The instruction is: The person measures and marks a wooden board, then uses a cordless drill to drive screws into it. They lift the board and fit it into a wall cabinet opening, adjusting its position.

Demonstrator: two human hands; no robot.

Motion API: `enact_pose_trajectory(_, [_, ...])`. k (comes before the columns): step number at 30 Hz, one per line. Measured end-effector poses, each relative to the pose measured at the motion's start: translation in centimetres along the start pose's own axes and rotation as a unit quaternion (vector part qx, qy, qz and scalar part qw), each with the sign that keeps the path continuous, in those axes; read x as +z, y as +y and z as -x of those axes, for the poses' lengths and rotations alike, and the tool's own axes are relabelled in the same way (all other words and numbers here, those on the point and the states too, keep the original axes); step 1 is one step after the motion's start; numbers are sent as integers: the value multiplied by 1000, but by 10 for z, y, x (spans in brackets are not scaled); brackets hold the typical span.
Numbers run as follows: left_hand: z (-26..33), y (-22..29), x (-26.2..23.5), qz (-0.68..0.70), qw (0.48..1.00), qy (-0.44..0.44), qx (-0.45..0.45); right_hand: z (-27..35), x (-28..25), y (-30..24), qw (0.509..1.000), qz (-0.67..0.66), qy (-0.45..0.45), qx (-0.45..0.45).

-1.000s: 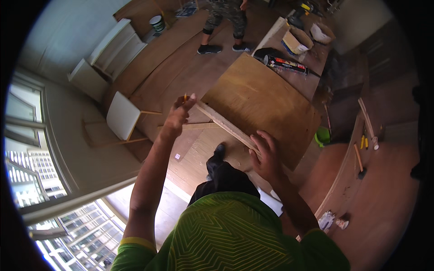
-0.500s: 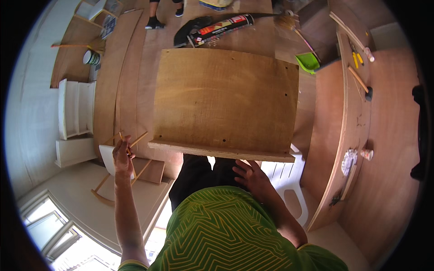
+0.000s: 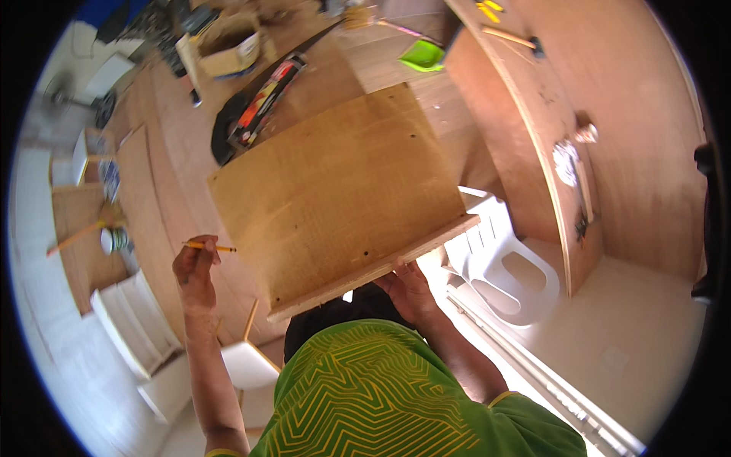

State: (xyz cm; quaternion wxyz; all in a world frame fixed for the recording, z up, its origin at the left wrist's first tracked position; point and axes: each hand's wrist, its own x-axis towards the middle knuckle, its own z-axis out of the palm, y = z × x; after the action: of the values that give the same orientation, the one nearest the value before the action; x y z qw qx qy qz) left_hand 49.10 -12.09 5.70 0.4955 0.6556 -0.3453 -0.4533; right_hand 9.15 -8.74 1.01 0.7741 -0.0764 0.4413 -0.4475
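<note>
A large square plywood board is held out in front of me, its thick near edge toward my body. My right hand grips that near edge from below, right of its middle. My left hand is off the board, just left of its lower left side, and pinches a yellow pencil that points right toward the board. I wear a green shirt with yellow line patterns.
A white plastic chair stands right of the board. A plywood panel with a hammer and small items lies at upper right. A green dustpan, a cardboard box and a black tool bag lie beyond. White cabinets are at left.
The view has swung round, so the board now appears tilted. My left hand has come closer to the board's left side with the pencil. My right hand keeps its grip on the near edge.
</note>
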Motion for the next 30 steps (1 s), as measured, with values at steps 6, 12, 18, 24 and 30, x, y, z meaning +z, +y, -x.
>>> enact_pose_trajectory(6, [-22,22,66,13,978,-206,-27,-5,4,13,996,28,63,-51])
enact_pose_trajectory(12, [-26,12,211,-13,884,-464,60,-8,2,22,994,16,74,-79])
enact_pose_trajectory(18, [-29,8,327,-62,859,-464,206,-7,-2,25,993,18,74,-88])
enact_pose_trajectory(24, [-30,-12,358,-12,855,-462,235,-7,-3,27,992,18,88,-88])
enact_pose_trajectory(30, [-22,-28,379,-57,795,-484,360,-9,-1,28,990,8,121,-76])
